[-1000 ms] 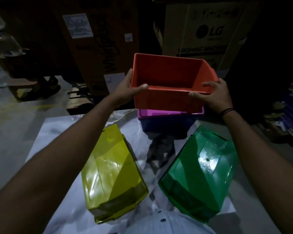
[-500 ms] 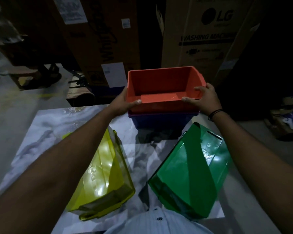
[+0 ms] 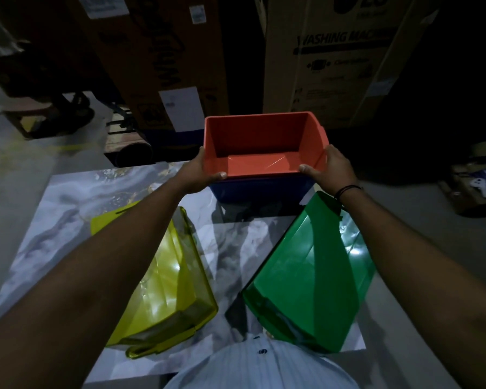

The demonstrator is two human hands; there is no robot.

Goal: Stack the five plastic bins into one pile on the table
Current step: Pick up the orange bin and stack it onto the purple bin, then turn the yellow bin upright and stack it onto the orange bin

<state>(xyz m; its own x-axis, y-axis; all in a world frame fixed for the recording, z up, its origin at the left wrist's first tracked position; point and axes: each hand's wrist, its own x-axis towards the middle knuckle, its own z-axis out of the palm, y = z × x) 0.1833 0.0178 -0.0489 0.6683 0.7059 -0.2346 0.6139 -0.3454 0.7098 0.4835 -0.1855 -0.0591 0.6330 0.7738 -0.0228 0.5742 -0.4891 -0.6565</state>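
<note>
1. Nearest you, two bins are not yet in the pile. The yellow bin (image 3: 163,279) lies tipped over on the near left of the counter (image 3: 68,197), partly under your left forearm. The green bin (image 3: 312,276) lies tipped over on the near right, its far corner just beside your right wrist. A bare strip of counter keeps them apart from each other.

2. Beyond them, at the far edge of the counter, stands the pile so far. The red bin (image 3: 261,147) sits upright and open on top, nested down into the blue bin (image 3: 261,192), of which only the near wall and rim show below it.

3. You can see four bins here. A fifth may be nested between the red and the blue, but nothing of it shows, so you cannot confirm it from this view.

4. My reading: the red bin looks nearly or fully seated, so the yellow and green bins are the visible work left.

5. Your left hand (image 3: 199,172) is clamped on the near left corner of the red bin, thumb hooked over the rim and palm against the outer wall.

6. Your right hand (image 3: 331,167) mirrors it on the near right corner, thumb over the rim. Both arms reach forward almost straight, the hands set wide apart at the bin's width.
</note>
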